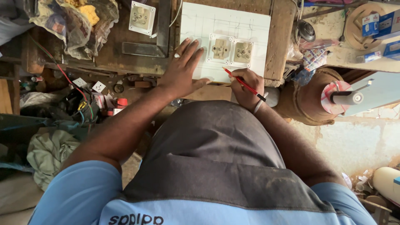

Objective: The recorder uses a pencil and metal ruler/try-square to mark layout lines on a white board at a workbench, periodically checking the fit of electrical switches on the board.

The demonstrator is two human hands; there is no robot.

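left hand (pixel 183 68) flat on white board (pixel 200 25) | right hand (pixel 246 87) grips red pencil (pixel 243 84) | sockets (pixel 230 51) ahead

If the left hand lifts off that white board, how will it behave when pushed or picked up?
The white board looks thin, flat and rigid, so it would probably slide rather than flex. The left hand presses it flat. The two socket modules sit loose-looking on top and may shift if it tilts.
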